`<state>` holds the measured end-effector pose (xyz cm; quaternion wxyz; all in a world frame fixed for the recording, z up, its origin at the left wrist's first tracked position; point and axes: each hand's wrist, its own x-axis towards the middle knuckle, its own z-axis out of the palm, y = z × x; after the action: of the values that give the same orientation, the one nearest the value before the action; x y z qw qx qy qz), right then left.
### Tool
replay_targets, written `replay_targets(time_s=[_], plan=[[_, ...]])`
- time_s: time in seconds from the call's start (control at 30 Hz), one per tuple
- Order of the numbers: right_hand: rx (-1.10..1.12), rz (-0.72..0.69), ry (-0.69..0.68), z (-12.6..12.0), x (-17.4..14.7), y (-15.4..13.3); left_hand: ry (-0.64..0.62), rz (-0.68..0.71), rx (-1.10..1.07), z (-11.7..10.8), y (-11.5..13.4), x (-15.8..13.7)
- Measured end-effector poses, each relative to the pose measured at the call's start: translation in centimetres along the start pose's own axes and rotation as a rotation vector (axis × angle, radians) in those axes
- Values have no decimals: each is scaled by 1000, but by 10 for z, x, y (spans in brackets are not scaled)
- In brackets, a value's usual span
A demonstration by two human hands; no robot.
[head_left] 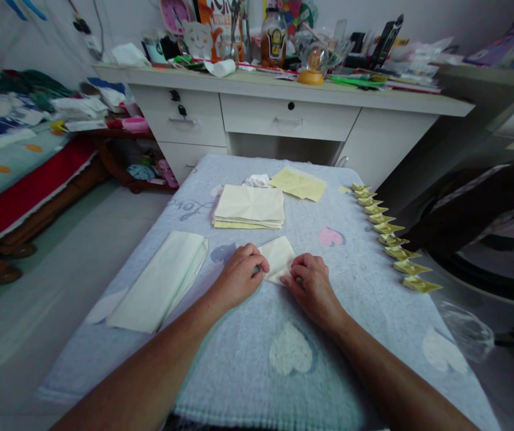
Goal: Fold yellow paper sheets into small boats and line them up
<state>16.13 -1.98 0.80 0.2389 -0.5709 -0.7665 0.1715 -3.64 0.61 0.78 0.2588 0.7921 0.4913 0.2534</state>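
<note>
Between my two hands is a small folded sheet of pale yellow paper (278,256), lying on or just above the cloth-covered table. My left hand (243,269) has its fingers curled and pinches the paper's left edge. On the right side, my right hand (310,279) pinches the lower right edge between thumb and fingers. Beyond them sits a stack of creased cream paper (248,205). To the left of my left forearm rests a larger folded pale sheet (162,280). A row of several folded yellow paper boats (389,239) runs along the table's right edge.
Yellow sheets (299,183) and a crumpled white tissue (257,181) lie behind the stack. A cluttered white desk (290,117) stands behind the table. At the right are a clear plastic bag (466,329) and a front-loading washing machine; a bed (27,173) is at the left.
</note>
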Motion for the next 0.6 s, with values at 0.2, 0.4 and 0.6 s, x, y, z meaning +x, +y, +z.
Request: replay_targets(time_s=[0.2,0.4,0.6], plan=[[-88,39,41,3,2,1,-12,-30,41,1,2,0],[-100,76,53,4,4,0,-15,-42,67,0,7,-1],[-119,78,44,4,4,0,15,-40,67,3,4,-1]])
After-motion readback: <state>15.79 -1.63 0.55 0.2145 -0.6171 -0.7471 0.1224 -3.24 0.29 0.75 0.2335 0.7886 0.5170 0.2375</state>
